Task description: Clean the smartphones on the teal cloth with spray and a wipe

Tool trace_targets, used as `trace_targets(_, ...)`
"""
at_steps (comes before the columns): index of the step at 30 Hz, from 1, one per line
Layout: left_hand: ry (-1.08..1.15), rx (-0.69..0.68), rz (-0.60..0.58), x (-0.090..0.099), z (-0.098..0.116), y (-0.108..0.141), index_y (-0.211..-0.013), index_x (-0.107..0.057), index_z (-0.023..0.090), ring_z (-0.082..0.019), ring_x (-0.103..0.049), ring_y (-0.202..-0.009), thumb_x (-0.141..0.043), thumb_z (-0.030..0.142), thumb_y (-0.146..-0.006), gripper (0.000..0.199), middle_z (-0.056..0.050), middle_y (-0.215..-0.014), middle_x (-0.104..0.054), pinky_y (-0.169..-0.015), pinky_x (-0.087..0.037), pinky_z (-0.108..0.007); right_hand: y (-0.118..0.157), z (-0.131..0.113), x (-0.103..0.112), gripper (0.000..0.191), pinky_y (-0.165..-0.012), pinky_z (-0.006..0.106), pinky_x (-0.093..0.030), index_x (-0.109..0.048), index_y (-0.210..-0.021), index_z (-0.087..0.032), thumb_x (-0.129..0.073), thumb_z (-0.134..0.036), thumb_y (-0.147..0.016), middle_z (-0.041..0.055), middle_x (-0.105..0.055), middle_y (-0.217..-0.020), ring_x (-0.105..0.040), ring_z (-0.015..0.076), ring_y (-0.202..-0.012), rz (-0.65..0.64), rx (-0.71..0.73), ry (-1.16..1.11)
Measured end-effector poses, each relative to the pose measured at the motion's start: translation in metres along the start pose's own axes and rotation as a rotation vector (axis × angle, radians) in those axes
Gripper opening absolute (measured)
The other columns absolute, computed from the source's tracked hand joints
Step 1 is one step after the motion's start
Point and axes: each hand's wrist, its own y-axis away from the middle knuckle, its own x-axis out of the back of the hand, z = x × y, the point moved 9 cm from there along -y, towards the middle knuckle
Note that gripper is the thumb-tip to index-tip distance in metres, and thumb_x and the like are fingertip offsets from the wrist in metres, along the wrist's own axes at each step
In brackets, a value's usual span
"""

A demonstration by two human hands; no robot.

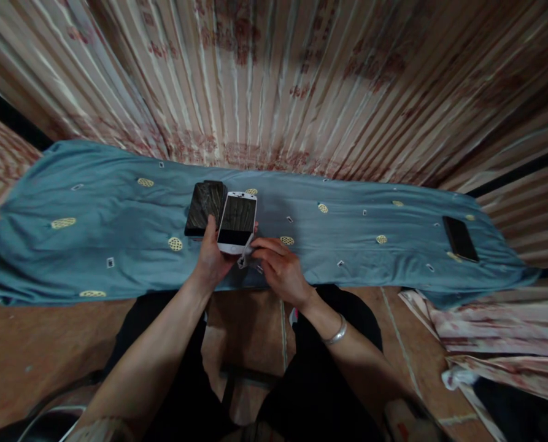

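My left hand (213, 255) is closed round a white smartphone (237, 221), its dark screen facing up and its thumb side at the phone's left edge. At the phone's lower right, my right hand (280, 267) pinches a small pale cloth (246, 253) against the edge; part of the cloth hangs below the phone. Just left of the phone lies a stack of dark phones (204, 207) on the blue cloth cover. My left thumb overlaps the stack's lower right corner in view.
A blue cloth (347, 245) with yellow pineapple prints covers the long narrow table. Another dark phone (460, 238) lies near its right end. A pleated, patterned curtain (274, 92) hangs behind the table. My legs are below the front edge, above a tiled floor (246, 325).
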Motion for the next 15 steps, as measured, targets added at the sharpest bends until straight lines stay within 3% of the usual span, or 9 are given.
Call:
trace_targets(5,-0.002,0.008,-0.028,-0.001,-0.004,0.0,-0.127,-0.075,0.006,-0.03,-0.079,-0.108,-0.028,0.064,-0.108,0.077,-0.019,-0.106,-0.083,-0.093,-0.063,-0.038,0.0,0.012,0.007,0.035,-0.104,0.04,-0.06,-0.075,-0.109,-0.022,-0.046,-0.006,-0.101,0.0085,-0.078,-0.121,-0.072,0.0197,-0.116,0.046,-0.049,-0.031)
trace_targets(15,0.015,-0.001,-0.034,-0.003,-0.019,-0.002,-0.121,-0.077,0.014,-0.028,-0.079,-0.107,-0.048,0.063,-0.104,0.06,-0.012,-0.104,-0.083,-0.094,-0.063,-0.038,0.001,0.019,-0.005,0.045,-0.118,0.051,-0.054,-0.067,-0.142,-0.016,-0.043,-0.012,-0.104,0.0168,-0.07,-0.14,-0.064,0.027,-0.133,-0.019,-0.051,0.217)
